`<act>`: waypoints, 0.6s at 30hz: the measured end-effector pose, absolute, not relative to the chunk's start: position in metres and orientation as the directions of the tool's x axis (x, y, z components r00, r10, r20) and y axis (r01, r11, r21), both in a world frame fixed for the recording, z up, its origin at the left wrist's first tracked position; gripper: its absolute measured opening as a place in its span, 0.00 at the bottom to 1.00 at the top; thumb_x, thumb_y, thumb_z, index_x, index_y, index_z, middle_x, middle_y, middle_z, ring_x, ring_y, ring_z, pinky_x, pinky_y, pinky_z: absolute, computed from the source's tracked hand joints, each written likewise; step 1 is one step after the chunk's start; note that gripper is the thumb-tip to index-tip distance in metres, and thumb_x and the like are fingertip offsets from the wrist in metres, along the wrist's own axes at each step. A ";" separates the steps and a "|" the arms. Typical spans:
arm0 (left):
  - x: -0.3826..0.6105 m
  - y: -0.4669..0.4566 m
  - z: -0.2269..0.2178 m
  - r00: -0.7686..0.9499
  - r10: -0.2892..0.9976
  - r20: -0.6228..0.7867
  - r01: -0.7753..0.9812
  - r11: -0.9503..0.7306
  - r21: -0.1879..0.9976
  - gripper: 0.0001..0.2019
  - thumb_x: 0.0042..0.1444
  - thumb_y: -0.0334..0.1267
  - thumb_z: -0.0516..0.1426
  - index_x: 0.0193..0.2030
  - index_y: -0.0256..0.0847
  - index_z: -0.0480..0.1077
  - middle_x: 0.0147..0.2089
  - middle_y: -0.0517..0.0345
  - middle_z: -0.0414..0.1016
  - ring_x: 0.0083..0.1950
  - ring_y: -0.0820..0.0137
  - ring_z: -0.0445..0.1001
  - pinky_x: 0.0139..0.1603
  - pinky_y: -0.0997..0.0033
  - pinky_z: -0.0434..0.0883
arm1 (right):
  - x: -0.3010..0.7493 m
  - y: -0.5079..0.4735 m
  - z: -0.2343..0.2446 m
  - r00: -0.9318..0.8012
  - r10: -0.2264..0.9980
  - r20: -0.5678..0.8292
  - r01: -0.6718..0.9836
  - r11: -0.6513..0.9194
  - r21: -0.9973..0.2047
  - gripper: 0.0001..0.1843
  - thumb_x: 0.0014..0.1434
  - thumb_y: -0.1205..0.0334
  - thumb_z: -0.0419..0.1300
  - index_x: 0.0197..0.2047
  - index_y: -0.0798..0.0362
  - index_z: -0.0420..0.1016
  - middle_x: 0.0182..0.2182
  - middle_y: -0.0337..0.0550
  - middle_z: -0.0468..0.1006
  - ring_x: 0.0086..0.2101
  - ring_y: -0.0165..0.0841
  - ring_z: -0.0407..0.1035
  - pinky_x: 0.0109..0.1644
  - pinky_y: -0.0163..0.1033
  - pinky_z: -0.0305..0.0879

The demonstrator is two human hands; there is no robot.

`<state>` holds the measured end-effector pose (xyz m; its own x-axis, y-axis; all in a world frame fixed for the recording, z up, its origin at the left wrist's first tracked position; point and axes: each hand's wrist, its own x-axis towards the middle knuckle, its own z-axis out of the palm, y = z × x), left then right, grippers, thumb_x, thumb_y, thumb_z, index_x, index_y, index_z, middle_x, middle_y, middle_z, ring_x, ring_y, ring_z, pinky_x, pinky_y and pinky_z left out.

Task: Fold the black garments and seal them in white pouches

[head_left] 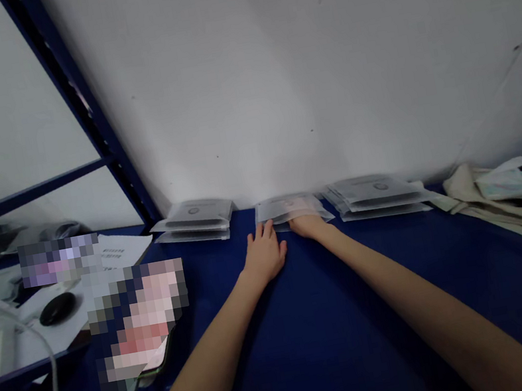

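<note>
Both my arms reach across a dark blue table (pixel 313 321) to the white wall. My left hand (pixel 265 252) lies flat on the cloth, fingers stretched out, its fingertips touching the left edge of a small stack of translucent plastic bags (pixel 276 209). My right hand (pixel 306 222) is tucked under or into the front of that same middle stack; its fingers are hidden by the frosted plastic.
More bag stacks lie left (pixel 197 219) and right (pixel 376 194) of the middle one. Cream cloth and packets (pixel 508 192) pile at the right. At left are a phone on a cable (pixel 142 351), a black mouse (pixel 57 307), papers and a blue shelf frame (pixel 97 123).
</note>
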<state>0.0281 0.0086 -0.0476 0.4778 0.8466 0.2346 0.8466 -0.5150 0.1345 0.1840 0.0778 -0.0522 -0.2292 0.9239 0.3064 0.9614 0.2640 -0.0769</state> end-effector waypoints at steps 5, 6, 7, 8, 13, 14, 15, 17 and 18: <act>0.029 0.010 -0.050 0.468 0.854 0.225 0.851 -0.505 0.146 0.24 0.63 0.39 0.43 0.62 0.30 0.57 0.67 0.42 0.52 0.67 0.53 0.50 0.60 0.48 0.57 | 0.184 0.059 -0.063 -0.163 0.922 0.351 0.979 0.195 -0.059 0.28 0.63 0.58 0.42 0.63 0.63 0.57 0.61 0.57 0.61 0.61 0.46 0.50 0.64 0.52 0.41; 0.029 0.010 -0.051 0.468 0.854 0.226 0.851 -0.504 0.146 0.24 0.62 0.39 0.43 0.62 0.30 0.57 0.67 0.42 0.52 0.66 0.53 0.51 0.60 0.47 0.58 | 0.184 0.053 -0.065 -0.163 0.925 0.342 0.979 0.194 -0.060 0.29 0.63 0.57 0.42 0.64 0.63 0.55 0.61 0.57 0.60 0.62 0.46 0.49 0.64 0.52 0.41; 0.029 0.011 -0.051 0.467 0.855 0.225 0.851 -0.504 0.146 0.24 0.62 0.39 0.43 0.62 0.31 0.57 0.67 0.41 0.52 0.66 0.53 0.51 0.60 0.47 0.57 | 0.184 0.045 -0.066 -0.166 0.931 0.326 0.978 0.196 -0.063 0.30 0.63 0.57 0.42 0.64 0.64 0.54 0.61 0.59 0.59 0.62 0.46 0.49 0.64 0.53 0.42; 0.029 0.011 -0.052 0.466 0.856 0.224 0.852 -0.503 0.148 0.24 0.62 0.39 0.43 0.62 0.31 0.57 0.67 0.41 0.53 0.66 0.53 0.51 0.60 0.47 0.57 | 0.183 0.037 -0.067 -0.171 0.937 0.306 0.978 0.200 -0.066 0.31 0.62 0.58 0.43 0.64 0.66 0.53 0.62 0.60 0.59 0.62 0.47 0.48 0.63 0.53 0.43; 0.029 0.009 -0.051 0.467 0.856 0.223 0.854 -0.502 0.138 0.23 0.62 0.39 0.43 0.62 0.30 0.57 0.66 0.42 0.54 0.66 0.53 0.51 0.60 0.48 0.57 | 0.181 -0.003 -0.067 -0.193 0.954 0.230 0.978 0.207 -0.038 0.31 0.62 0.57 0.43 0.63 0.70 0.55 0.63 0.64 0.54 0.63 0.49 0.47 0.62 0.52 0.47; 0.029 0.009 -0.051 0.467 0.856 0.222 0.854 -0.502 0.135 0.23 0.62 0.39 0.43 0.62 0.30 0.58 0.66 0.42 0.54 0.66 0.53 0.51 0.60 0.48 0.57 | 0.181 -0.007 -0.067 -0.183 0.959 0.214 0.979 0.197 -0.043 0.32 0.62 0.55 0.43 0.63 0.70 0.56 0.63 0.64 0.53 0.63 0.49 0.47 0.62 0.52 0.49; 0.029 0.009 -0.051 0.467 0.857 0.221 0.856 -0.500 0.133 0.23 0.62 0.39 0.43 0.61 0.30 0.58 0.66 0.42 0.54 0.66 0.53 0.51 0.60 0.48 0.58 | 0.182 -0.010 -0.067 -0.172 0.964 0.203 0.981 0.187 -0.054 0.32 0.62 0.54 0.43 0.63 0.69 0.56 0.63 0.65 0.53 0.63 0.49 0.47 0.61 0.52 0.50; 0.028 0.009 -0.051 0.465 0.857 0.220 0.856 -0.499 0.135 0.23 0.62 0.39 0.43 0.60 0.30 0.59 0.66 0.42 0.55 0.65 0.53 0.52 0.59 0.49 0.58 | 0.185 -0.010 -0.067 -0.155 0.969 0.193 0.981 0.174 -0.084 0.32 0.63 0.53 0.43 0.63 0.67 0.56 0.63 0.65 0.54 0.63 0.49 0.47 0.61 0.54 0.50; 0.028 0.009 -0.051 0.466 0.857 0.220 0.855 -0.500 0.137 0.22 0.62 0.39 0.43 0.60 0.30 0.60 0.65 0.42 0.56 0.65 0.52 0.52 0.59 0.49 0.58 | 0.187 -0.008 -0.067 -0.151 0.970 0.191 0.980 0.172 -0.098 0.32 0.63 0.53 0.43 0.63 0.67 0.56 0.63 0.64 0.54 0.63 0.49 0.47 0.61 0.55 0.50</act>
